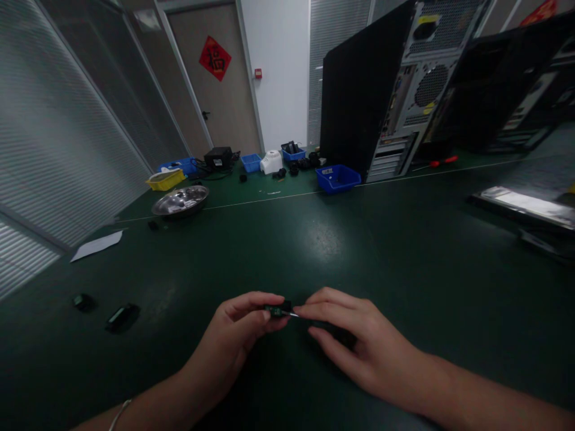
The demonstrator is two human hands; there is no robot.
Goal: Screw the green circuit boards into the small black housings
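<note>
Green tabletop beneath, right hand partly hides slim tool.

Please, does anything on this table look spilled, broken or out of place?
Nothing looks clearly spilled or broken. Slightly odd perhaps: two small dark pieces lie loose on the left of the table, apart from the metal bowl. The part in the left hand is too small to check for damage.

The head view looks forward, down over the table.

Thin pale left-wrist bracelet
</note>
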